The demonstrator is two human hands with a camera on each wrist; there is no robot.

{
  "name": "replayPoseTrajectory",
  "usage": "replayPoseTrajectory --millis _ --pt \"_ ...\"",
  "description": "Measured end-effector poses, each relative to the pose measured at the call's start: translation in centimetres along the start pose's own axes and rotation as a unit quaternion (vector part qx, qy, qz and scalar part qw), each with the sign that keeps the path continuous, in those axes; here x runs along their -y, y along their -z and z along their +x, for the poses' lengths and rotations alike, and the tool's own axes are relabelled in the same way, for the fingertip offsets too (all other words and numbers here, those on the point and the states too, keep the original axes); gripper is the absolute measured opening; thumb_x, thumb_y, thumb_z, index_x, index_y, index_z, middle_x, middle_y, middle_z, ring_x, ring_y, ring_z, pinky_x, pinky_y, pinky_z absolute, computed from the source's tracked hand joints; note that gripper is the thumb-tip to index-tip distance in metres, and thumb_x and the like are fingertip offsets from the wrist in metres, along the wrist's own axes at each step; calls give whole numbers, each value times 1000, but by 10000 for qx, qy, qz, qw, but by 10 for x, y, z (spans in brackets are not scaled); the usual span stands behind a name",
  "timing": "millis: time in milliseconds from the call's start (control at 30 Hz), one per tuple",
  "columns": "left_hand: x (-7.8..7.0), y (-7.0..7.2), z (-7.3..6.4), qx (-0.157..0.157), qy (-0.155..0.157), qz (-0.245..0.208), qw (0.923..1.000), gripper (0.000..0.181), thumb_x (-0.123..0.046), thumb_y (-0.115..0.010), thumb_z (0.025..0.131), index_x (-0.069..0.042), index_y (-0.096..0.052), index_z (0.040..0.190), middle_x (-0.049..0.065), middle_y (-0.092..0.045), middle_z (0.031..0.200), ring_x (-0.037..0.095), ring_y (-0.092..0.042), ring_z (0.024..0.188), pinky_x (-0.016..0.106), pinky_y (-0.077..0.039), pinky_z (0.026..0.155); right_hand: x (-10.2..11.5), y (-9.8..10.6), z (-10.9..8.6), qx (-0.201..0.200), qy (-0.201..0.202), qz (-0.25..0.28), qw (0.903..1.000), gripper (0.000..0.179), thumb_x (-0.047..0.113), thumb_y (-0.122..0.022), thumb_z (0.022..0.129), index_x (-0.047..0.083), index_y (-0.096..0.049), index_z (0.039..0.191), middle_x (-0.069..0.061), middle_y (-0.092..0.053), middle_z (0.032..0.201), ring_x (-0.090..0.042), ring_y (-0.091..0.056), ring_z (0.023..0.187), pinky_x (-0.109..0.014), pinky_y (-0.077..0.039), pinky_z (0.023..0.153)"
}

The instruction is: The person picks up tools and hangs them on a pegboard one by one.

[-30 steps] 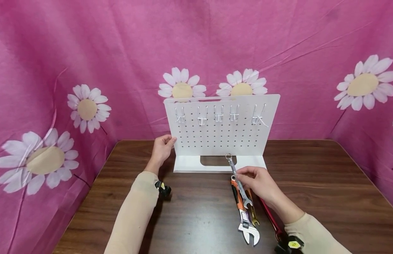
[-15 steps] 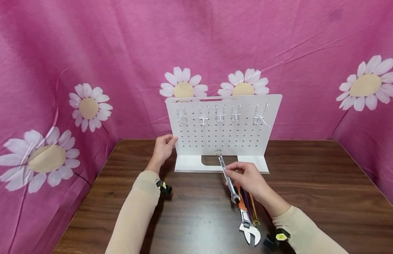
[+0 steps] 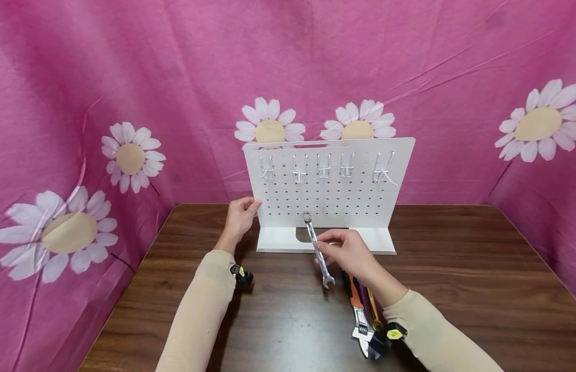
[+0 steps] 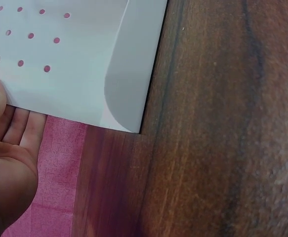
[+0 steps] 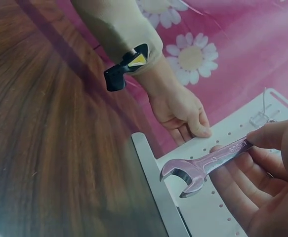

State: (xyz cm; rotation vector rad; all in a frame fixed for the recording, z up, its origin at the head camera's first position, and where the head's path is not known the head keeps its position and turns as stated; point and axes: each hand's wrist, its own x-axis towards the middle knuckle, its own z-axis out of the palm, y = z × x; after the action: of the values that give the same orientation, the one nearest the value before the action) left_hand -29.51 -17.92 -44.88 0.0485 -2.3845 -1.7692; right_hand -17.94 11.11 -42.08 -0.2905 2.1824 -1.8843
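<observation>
A white pegboard stand [image 3: 315, 199] stands upright on the table, with several wire hooks [image 3: 323, 166] along its upper part. My left hand [image 3: 239, 217] grips the board's left edge, thumb in front and fingers behind, as the left wrist view shows. In my right hand [image 3: 348, 253] a silver combination wrench [image 3: 319, 253] is pinched by its shaft. Its ring end points up toward the board, in front of the lower holes. The open end [image 5: 188, 175] points down toward the person.
Beneath my right forearm lie an adjustable wrench [image 3: 360, 325] with an orange and black handle, a purple tool [image 3: 362, 295] and a gold wrench [image 3: 375, 312]. The wooden table [image 3: 464, 268] extends to both sides. A pink flowered cloth [image 3: 288, 57] hangs behind.
My right hand has carried the silver wrench leftward and slightly up, from above the other tools to before the board's middle. The left hand keeps its hold on the board's edge.
</observation>
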Motion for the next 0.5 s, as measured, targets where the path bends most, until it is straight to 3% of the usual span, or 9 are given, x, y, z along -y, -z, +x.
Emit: replayPoseTrajectory --millis 200,500 --pt "1 0 0 9 -25 -49 10000 24 -11 -68 108 11 -77 112 26 -79 108 4 -66 82 42 -65 96 5 -7 7 15 133 101 9999 25 4 -69 103 -16 -69 118 -17 -81 90 -35 -80 77 -41 -68 72" --pt "1 0 0 7 -37 -27 10000 24 -12 -67 108 10 -78 110 25 -80 109 3 -64 82 44 -64 98 20 -21 23 -106 368 -110 9992 25 7 -72 102 -14 -72 116 -26 -80 103 -15 -77 78 -36 -68 75"
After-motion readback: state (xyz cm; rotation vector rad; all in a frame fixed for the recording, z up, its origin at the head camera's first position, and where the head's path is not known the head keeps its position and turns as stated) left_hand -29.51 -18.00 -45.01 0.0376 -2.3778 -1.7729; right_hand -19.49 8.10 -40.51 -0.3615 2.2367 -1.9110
